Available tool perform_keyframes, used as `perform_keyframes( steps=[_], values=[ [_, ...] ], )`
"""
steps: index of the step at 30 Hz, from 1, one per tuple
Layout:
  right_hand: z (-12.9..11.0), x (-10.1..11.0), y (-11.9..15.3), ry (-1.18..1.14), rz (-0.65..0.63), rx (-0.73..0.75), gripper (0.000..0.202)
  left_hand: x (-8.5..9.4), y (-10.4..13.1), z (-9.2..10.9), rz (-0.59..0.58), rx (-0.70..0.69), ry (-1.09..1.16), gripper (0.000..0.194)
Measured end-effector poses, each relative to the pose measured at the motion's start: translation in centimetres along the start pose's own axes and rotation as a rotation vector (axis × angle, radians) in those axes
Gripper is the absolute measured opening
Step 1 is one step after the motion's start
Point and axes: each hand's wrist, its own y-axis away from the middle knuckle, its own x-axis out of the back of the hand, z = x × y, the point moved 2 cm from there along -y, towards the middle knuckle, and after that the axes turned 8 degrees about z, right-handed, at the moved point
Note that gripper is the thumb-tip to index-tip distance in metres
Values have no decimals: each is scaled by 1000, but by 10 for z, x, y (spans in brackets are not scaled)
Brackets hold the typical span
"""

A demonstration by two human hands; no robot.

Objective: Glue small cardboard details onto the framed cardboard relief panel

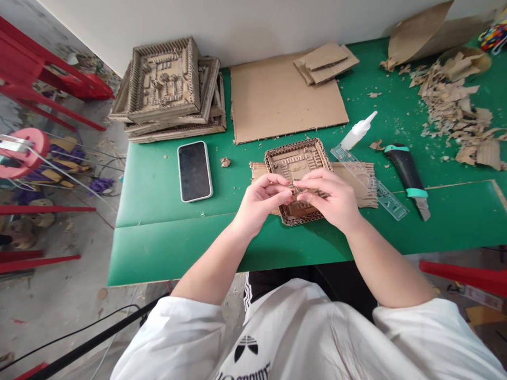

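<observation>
A square cardboard tray (295, 162) with corrugated walls and small raised cardboard pieces inside lies on a corrugated strip (358, 182). Over its middle, both hands meet fingertip to fingertip. My left hand (267, 199) is pinched at the tray's left side, and my right hand (328, 196) is pinched just beside it. Something small and brownish shows between the fingertips, too small to make out. A clear plastic ruler (386, 198) lies partly on the strip, right of my right hand. The white glue bottle (356, 133) rests by the ruler's upper end.
On the green table (158, 253) are a phone (195, 171), a stack of similar trays (164, 79), a flat cardboard sheet (285, 100) with smaller pieces, a utility knife (406, 171) with its blade exposed, and a heap of torn cardboard (455, 95). Red stools stand at the left.
</observation>
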Motion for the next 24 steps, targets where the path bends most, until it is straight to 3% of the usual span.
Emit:
perform_keyframes(
  steps=[9, 21, 24],
  values=[
    [-1, -3, 1, -57, -2, 28, 21, 0, -1, -2, -15, -7, 1, 14],
    [-2, -6, 4, -108, 96, -98, 24, -2, 0, -3, -1, -13, -47, 16],
    [-3, -5, 3, -87, 70, -50, 22, -1, 0, -2, 28, -29, -40, 19]
  ],
)
